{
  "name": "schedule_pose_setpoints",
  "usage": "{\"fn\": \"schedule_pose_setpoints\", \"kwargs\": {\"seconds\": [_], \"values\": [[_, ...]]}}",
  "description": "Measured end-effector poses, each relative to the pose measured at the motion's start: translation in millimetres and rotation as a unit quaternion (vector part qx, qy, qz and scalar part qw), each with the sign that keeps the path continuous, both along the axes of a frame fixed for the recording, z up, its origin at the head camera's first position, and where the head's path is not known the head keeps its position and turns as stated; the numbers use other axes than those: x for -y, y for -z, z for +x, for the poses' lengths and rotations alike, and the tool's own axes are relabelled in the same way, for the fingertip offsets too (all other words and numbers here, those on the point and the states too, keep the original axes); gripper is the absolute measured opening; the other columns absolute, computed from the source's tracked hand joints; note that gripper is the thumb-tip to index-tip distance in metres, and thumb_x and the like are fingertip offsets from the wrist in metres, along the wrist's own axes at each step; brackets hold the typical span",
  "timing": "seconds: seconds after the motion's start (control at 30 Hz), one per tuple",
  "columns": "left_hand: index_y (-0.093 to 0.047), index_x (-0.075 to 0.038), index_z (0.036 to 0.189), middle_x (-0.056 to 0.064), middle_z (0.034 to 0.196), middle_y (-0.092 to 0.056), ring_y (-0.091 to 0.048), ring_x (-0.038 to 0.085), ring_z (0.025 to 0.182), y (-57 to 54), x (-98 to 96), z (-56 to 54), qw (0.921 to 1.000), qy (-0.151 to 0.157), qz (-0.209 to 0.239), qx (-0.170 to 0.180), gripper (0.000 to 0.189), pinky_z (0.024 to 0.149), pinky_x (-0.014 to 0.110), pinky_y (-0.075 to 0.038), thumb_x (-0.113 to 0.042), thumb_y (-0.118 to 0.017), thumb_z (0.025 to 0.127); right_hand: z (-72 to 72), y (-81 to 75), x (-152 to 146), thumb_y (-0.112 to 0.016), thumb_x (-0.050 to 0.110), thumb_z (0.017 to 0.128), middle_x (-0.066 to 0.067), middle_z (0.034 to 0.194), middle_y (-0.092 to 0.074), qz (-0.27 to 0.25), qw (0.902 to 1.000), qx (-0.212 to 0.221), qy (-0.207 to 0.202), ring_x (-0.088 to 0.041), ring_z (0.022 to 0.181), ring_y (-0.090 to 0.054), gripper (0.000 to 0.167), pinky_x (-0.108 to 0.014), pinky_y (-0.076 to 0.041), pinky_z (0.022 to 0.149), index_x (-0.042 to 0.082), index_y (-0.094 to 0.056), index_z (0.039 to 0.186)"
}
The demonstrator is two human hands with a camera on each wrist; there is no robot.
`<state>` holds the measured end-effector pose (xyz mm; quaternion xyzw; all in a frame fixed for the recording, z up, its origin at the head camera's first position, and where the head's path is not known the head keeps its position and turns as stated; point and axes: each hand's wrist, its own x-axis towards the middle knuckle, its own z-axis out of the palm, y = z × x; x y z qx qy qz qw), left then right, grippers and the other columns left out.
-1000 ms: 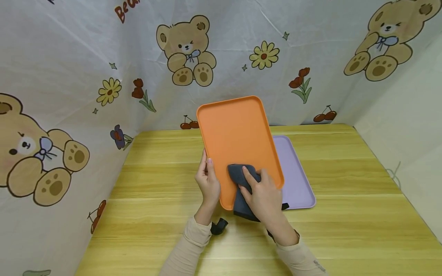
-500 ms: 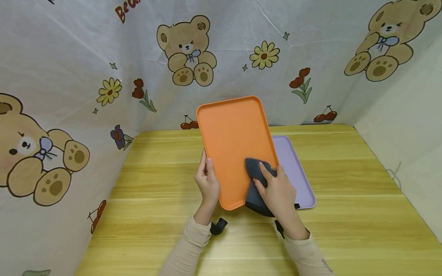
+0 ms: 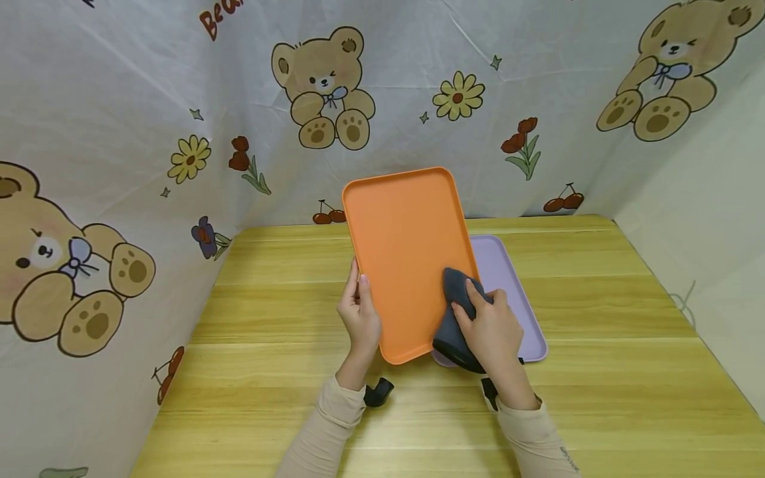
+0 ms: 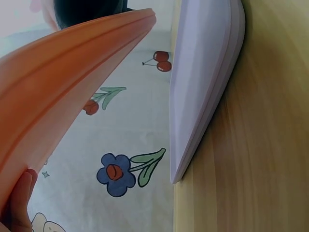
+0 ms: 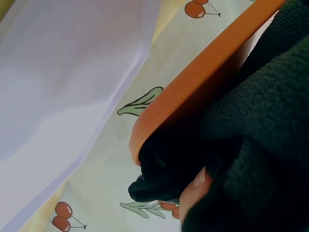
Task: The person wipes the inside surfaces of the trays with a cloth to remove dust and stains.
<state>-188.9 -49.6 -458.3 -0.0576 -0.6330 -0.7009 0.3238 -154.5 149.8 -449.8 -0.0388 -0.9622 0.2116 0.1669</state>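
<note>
An orange tray (image 3: 406,252) is held up at a tilt above the table. My left hand (image 3: 362,318) grips its left edge, thumb on the near side; in the left wrist view a finger (image 4: 21,198) shows at the orange underside. My right hand (image 3: 495,332) holds a dark grey cloth (image 3: 457,325) against the tray's lower right edge. Close up, the cloth (image 5: 270,116) bunches over the orange rim (image 5: 178,96), with one fingertip showing. Behind lies a lilac tray (image 3: 508,292) on the table, partly hidden by the orange tray and the right hand.
The wooden table (image 3: 615,345) extends to both sides. A fabric backdrop (image 3: 394,40) printed with bears and flowers rises behind and at the left, and a plain pale wall (image 3: 711,219) borders the right. A black wrist-strap piece (image 3: 379,392) juts from the left wrist.
My right hand and the cloth have slid right across the orange tray, from its lower middle to its right edge. The left hand and the tray have hardly moved.
</note>
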Motion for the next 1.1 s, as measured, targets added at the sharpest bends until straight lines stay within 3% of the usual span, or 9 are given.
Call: {"fn": "schedule_pose_setpoints", "kwargs": {"seconds": [0.1,0.27,0.37,0.53,0.63,0.73,0.8,0.87,1.1], "values": [[-0.042,0.008,0.142,0.031,0.124,-0.059,-0.036,0.001,0.055,0.7,-0.6,0.1,1.0,-0.002,-0.001,0.004,0.041,0.053,0.013,-0.036,-0.007,-0.041,0.104,1.0,0.9,2,-0.068,0.04,0.09,-0.026,0.104,-0.055,-0.001,1.0,-0.001,0.001,-0.037,0.067,-0.06,0.054,-0.046,-0.045,0.043,0.015,-0.059,0.137],[-0.042,0.006,0.143,0.025,0.135,-0.056,-0.059,0.003,0.074,1.0,-0.4,0.4,0.9999,0.002,0.008,0.009,0.041,0.068,0.013,-0.049,-0.009,-0.042,0.105,4.4,0.9,6,-0.068,0.04,0.09,-0.026,0.104,-0.055,0.005,1.0,-0.008,0.0,-0.037,0.067,-0.061,0.054,-0.047,-0.046,0.044,0.014,-0.059,0.137],[-0.041,0.006,0.144,0.023,0.138,-0.054,-0.064,0.003,0.088,1.0,0.2,0.6,0.9999,0.004,0.009,0.009,0.042,0.077,0.014,-0.052,-0.009,-0.041,0.105,7.0,0.3,10,-0.069,0.04,0.09,-0.027,0.104,-0.056,0.013,0.9998,-0.009,-0.007,-0.037,0.067,-0.061,0.054,-0.047,-0.047,0.044,0.014,-0.06,0.136],[-0.041,0.004,0.144,0.024,0.134,-0.056,-0.059,0.001,0.076,0.7,0.6,0.2,0.9999,0.003,0.011,0.008,0.041,0.071,0.013,-0.051,-0.007,-0.041,0.105,11.7,0.5,19,-0.071,0.04,0.089,-0.027,0.106,-0.058,0.029,0.9991,-0.018,-0.025,-0.034,0.067,-0.061,0.053,-0.044,-0.047,0.042,0.014,-0.062,0.134],[-0.042,0.005,0.144,0.027,0.132,-0.057,-0.062,0.001,0.082,0.8,1.2,-0.8,0.9999,0.002,0.015,0.006,0.041,0.075,0.014,-0.052,-0.005,-0.041,0.104,14.7,0.6,25,-0.073,0.039,0.087,-0.025,0.106,-0.059,0.04,0.9981,-0.029,-0.035,-0.031,0.065,-0.06,0.054,-0.04,-0.045,0.041,0.015,-0.063,0.134],[-0.042,0.006,0.143,0.032,0.107,-0.063,-0.055,0.0,0.066,1.4,1.6,-2.1,0.9999,0.0,0.012,0.004,0.04,0.064,0.012,-0.048,-0.004,-0.041,0.104,17.8,0.8,31,-0.074,0.039,0.086,-0.024,0.105,-0.059,0.051,0.9968,-0.043,-0.045,-0.027,0.058,-0.057,0.054,-0.036,-0.042,0.038,0.016,-0.063,0.133],[-0.042,0.006,0.143,0.031,0.083,-0.059,-0.043,0.001,0.054,1.5,1.7,-2.6,1.0,-0.001,0.008,0.002,0.041,0.053,0.013,-0.04,-0.004,-0.041,0.104,20.0,1.4,35,-0.075,0.04,0.085,-0.023,0.104,-0.059,0.055,0.9959,-0.05,-0.051,-0.025,0.054,-0.053,0.054,-0.033,-0.039,0.037,0.016,-0.064,0.132],[-0.041,0.007,0.143,0.028,0.07,-0.051,-0.034,0.002,0.048,1.9,2.1,-3.0,1.0,0.0,0.007,0.003,0.041,0.048,0.015,-0.034,-0.005,-0.041,0.104,22.4,1.5,39,-0.075,0.04,0.085,-0.021,0.103,-0.059,0.058,0.9952,-0.054,-0.057,-0.024,0.053,-0.052,0.054,-0.031,-0.037,0.036,0.017,-0.065,0.131],[-0.041,0.006,0.144,0.028,0.07,-0.051,-0.034,0.003,0.047,1.4,2.7,-3.3,0.9998,0.001,0.019,0.007,0.041,0.049,0.015,-0.034,-0.007,-0.042,0.105,31.1,0.6,53,-0.076,0.041,0.084,-0.019,0.101,-0.058,0.069,0.993,-0.055,-0.079,-0.025,0.062,-0.055,0.054,-0.032,-0.038,0.038,0.02,-0.064,0.132]]}}
